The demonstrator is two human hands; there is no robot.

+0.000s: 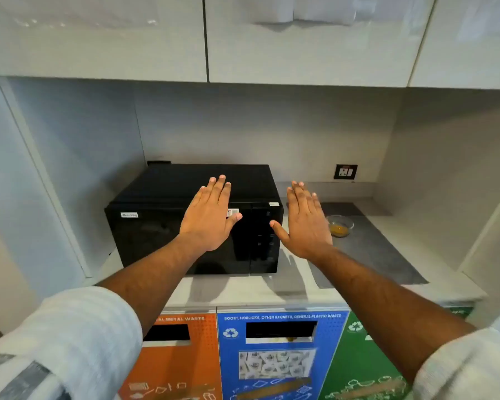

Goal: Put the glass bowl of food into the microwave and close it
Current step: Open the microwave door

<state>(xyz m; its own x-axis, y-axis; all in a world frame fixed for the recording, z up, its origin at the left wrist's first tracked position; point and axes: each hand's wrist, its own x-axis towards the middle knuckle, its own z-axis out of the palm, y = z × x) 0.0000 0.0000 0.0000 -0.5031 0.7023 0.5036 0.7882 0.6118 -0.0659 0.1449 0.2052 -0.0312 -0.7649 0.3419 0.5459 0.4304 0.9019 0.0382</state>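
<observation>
Glass bowl [339, 225] with yellow food sits on the grey mat [387, 255], right of the microwave [162, 226], door shut. Left hand [210, 217] and right hand [305, 223] both held out flat, fingers spread, palms down, holding nothing. Right hand just beside the bowl, not touching.

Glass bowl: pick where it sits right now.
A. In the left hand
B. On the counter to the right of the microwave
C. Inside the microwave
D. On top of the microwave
B: the glass bowl rests on the grey counter, right of the closed microwave, just beyond the empty right hand.
</observation>
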